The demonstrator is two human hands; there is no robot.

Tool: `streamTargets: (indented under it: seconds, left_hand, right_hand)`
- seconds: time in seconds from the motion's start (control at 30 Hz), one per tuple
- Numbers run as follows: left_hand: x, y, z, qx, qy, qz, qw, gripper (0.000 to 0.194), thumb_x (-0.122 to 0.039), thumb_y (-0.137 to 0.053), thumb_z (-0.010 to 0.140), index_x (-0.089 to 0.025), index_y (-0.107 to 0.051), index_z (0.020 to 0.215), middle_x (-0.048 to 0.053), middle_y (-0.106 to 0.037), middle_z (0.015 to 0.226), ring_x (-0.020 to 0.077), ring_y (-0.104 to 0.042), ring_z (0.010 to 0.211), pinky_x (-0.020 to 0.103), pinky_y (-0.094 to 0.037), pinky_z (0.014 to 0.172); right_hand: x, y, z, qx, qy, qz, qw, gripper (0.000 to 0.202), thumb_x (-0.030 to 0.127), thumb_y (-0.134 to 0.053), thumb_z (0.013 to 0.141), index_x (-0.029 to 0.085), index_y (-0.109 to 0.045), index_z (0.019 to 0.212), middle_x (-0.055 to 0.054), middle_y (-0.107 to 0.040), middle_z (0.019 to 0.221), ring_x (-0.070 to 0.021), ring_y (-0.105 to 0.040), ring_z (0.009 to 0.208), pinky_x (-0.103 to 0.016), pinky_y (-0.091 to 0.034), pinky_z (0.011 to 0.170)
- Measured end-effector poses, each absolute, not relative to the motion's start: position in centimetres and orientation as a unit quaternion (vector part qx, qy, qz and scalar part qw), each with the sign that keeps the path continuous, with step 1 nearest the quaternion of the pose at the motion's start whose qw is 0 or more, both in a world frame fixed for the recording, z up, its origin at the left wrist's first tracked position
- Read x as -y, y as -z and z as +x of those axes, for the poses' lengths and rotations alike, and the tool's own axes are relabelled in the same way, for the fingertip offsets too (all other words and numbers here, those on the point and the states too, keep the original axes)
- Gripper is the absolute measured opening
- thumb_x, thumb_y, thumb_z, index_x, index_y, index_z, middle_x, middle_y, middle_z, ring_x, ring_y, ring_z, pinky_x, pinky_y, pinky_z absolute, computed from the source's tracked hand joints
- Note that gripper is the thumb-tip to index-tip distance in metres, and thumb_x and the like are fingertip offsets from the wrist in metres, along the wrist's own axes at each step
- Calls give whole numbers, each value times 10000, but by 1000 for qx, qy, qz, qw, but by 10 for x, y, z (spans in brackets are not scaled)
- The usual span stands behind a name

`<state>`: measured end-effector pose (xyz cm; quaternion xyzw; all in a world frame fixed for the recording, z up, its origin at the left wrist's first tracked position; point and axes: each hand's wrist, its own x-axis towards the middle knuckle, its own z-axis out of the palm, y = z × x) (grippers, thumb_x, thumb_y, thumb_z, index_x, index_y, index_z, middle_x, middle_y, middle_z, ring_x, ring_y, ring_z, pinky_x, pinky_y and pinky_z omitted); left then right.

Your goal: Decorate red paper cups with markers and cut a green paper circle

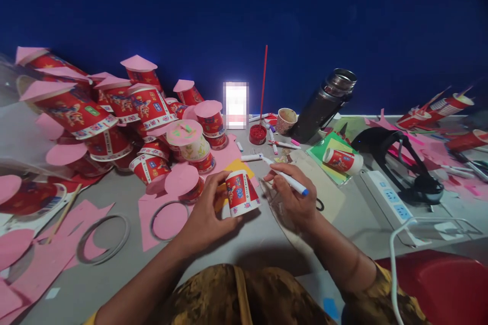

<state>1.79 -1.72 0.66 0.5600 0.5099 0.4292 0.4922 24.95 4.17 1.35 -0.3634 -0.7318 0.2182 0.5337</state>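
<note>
A red and white printed paper cup (241, 194) is held upside down, slightly tilted, above the table by my left hand (213, 208), whose fingers and thumb wrap around its left side. To the right of the cup, my right hand (295, 195) grips a white marker pen (286, 179) with a blue end; its other end points up and left. Just beyond the hands lies another white marker (251, 157). Beneath the cup and left hand sits a piece of yellow paper (232, 167), partly hidden.
Many red cups with pink paper tops (152, 106) are piled at left. Tape rings (102, 238) lie on pink paper. A red pot (257, 134) with a thin stick, a black flask (320, 106) and a lit, blurred screen (236, 104) stand behind. A power strip (389, 198) lies right.
</note>
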Motion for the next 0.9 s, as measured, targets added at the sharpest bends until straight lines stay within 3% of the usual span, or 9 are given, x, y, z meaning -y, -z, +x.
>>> streamTargets:
  seconds: [0.2,0.3,0.43,0.63,0.73,0.9]
  left_hand:
    - [14,-6,13,-538,-416,600,420,869,-333,-875,733,-261,-450,1488,161,-454,1597,377,-573,1419,587,-475,1210]
    - [14,-9,15,-546,-428,595,405,854,-308,-858,745,-268,-450,1494,150,-468,1567,368,-591,1387,565,-515,1169]
    - [14,-17,24,-541,-455,592,386,818,-162,-779,715,-265,-488,1473,134,-477,1518,360,-573,1404,534,-519,1170]
    - [9,-21,39,-448,-484,496,565,884,-81,-687,672,-261,-450,1505,142,-463,1605,353,-583,1434,469,-561,1137]
    - [6,-18,41,-428,-493,484,583,879,-67,-712,664,-246,-462,1487,152,-459,1634,364,-561,1466,474,-519,1189]
    - [3,-9,37,-401,-497,446,626,859,-61,-761,648,-256,-510,1446,140,-517,1608,380,-536,1494,453,-528,1174]
  right_hand:
    - [-65,-23,253,757,-254,-385,463,197,320,-603,1052,219,-756,1126,-63,-831,970,-193,-781,831,-317,-626,793]
    - [-70,-26,253,753,-245,-382,476,172,316,-651,1025,237,-754,1137,-57,-831,1001,-207,-779,872,-340,-628,827]
    - [-69,-11,248,715,-250,-404,513,151,312,-677,1002,247,-749,1117,-44,-813,939,-214,-763,845,-361,-623,820]
    - [-68,18,246,647,-375,-426,509,207,414,-615,1049,261,-729,1130,-22,-783,895,-157,-681,674,-299,-589,657]
    - [-73,22,252,634,-448,-384,501,388,566,-699,997,280,-687,1258,-68,-804,1086,-188,-713,824,-303,-600,683]
    - [-80,32,260,623,-563,-292,459,972,836,-868,650,299,-599,1414,-151,-719,1413,-255,-705,1040,-377,-603,865]
